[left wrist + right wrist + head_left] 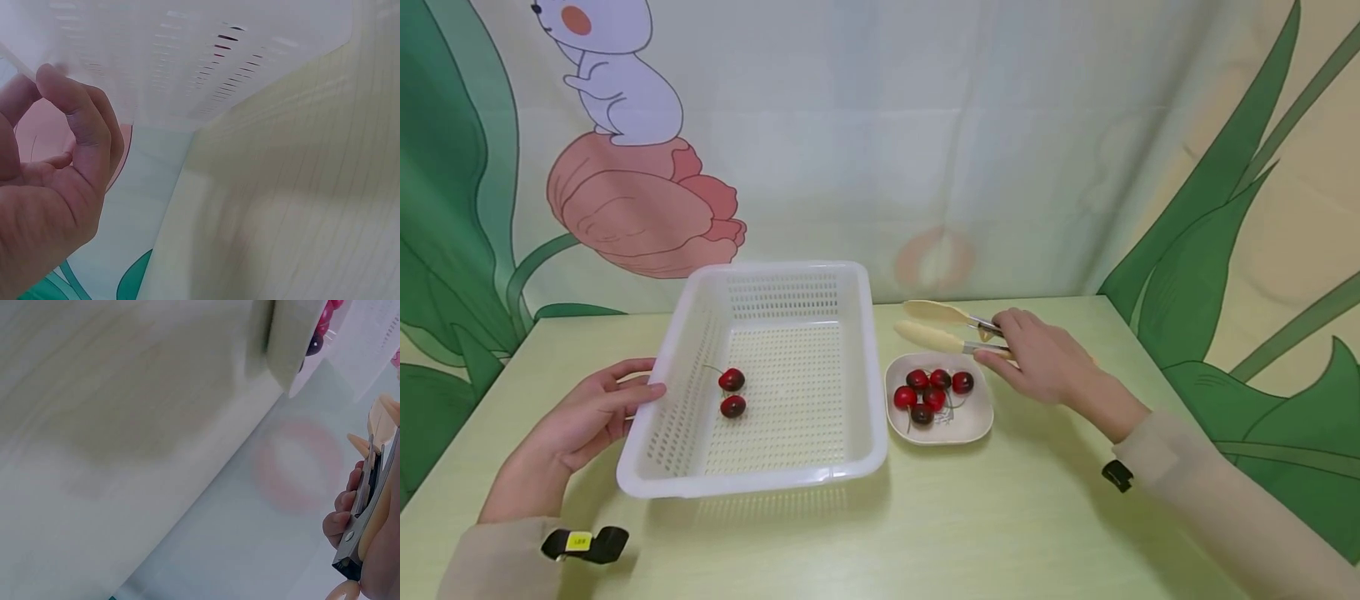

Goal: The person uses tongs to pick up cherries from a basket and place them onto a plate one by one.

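Note:
My left hand pinches the left rim of a white perforated plastic basket, thumb on the rim; curled fingers show beneath it in the left wrist view. Two dark red cherries lie inside the basket, towards its left side. My right hand grips a pair of tongs with cream tips and metal arms. The tips point left and stand apart, with nothing between them. They hang over the far edge of a small white dish, which holds several cherries. In the right wrist view, fingers wrap round the metal handle.
Dish and basket stand side by side, almost touching, on a pale yellow-green table. A printed cloth with a white animal and flowers hangs right behind the table's far edge.

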### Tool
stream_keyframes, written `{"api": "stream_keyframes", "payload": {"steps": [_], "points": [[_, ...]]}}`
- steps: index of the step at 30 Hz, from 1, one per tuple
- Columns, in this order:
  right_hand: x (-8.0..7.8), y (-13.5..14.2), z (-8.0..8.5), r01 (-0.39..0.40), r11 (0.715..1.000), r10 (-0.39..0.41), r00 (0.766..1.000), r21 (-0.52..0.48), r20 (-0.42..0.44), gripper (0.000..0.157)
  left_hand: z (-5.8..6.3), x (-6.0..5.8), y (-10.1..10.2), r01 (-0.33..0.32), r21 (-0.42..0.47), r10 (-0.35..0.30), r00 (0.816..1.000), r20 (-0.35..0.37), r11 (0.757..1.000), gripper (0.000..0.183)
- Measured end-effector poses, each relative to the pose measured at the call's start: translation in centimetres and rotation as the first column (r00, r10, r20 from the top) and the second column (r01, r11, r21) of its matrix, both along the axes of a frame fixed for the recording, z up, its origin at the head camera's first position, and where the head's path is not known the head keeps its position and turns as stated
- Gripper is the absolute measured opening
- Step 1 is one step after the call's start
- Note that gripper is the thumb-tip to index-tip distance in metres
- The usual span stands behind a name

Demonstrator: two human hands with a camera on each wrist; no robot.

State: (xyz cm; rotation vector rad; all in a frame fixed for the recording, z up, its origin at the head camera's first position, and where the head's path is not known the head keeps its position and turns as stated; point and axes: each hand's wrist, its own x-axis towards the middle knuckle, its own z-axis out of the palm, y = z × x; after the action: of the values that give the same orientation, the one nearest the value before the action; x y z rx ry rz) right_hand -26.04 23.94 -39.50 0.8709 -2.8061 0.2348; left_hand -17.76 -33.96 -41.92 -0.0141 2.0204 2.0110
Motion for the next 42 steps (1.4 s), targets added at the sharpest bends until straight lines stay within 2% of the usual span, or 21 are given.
{"api": "stream_keyframes", "payload": {"steps": [5,12,19,28,35,42], "points": [[-0.3,-1.3,1.0,-0.010,1.000,0.010,1.000,-0.004,-0.021,0.057,0.1,0.1,0.0,-0.004,0.009,0.004,1.000,0.006,1.000,0.042],[-0.2,-3.4,2.6,-0.011,1.000,0.012,1.000,-0.014,0.008,0.057,0.2,0.2,-0.1,-0.007,0.021,0.006,1.000,0.007,1.000,0.042],[-0.2,-5.4,3.5,-0.056,0.998,0.056,0.998,-0.016,0.004,0.055,0.1,0.2,-0.2,-0.003,0.034,0.003,1.000,-0.001,0.999,0.041],[0.0,-7.2,3.9,-0.117,0.993,0.117,0.993,-0.019,-0.004,0.048,0.0,-0.1,-0.1,0.017,-0.001,-0.017,1.000,-0.013,1.000,0.041],[0.0,-8.4,3.9,-0.133,0.991,0.133,0.991,0.006,0.015,0.050,0.0,-0.3,-0.1,0.022,0.008,-0.022,1.000,-0.007,1.000,0.040],[-0.4,-9.5,4.2,-0.178,0.983,0.178,0.984,0.038,-0.007,0.054,0.0,-0.3,-0.1,0.027,0.016,-0.026,1.000,-0.014,1.000,0.039]]}}
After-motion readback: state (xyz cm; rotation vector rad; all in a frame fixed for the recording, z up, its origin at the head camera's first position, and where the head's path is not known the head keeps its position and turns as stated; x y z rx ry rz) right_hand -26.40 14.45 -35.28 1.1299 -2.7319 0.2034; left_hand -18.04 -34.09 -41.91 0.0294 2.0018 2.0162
